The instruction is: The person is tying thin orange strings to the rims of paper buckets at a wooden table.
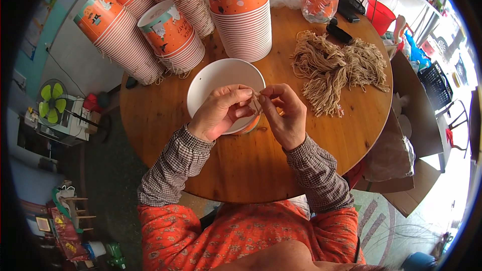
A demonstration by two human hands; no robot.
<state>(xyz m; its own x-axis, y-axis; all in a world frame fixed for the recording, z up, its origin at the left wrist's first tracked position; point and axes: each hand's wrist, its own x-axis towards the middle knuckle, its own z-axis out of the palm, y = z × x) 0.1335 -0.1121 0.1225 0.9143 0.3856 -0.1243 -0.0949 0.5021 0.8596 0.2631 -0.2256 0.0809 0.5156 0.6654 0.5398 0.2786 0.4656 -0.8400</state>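
Observation:
Both my hands meet over the near right rim of a white-lined paper bucket [216,78] with an orange outside, standing on the round wooden table [241,170]. My left hand [221,110] pinches a piece of tan twine [257,101] between thumb and fingers. Against it, my right hand [286,113] closes thumb and forefinger on the same twine. The fingers partly hide the twine and the bucket's rim. To the right of my hands lies a loose bundle of cut tan twine [341,68].
Stacked orange buckets [241,30] rise at the back; stacks at left [125,40] have twine hanging from them. Bagged buckets [320,0], a black object [339,33] and a dark phone-like item [348,14] are at back right. An open cardboard box [401,155] stands beside the table.

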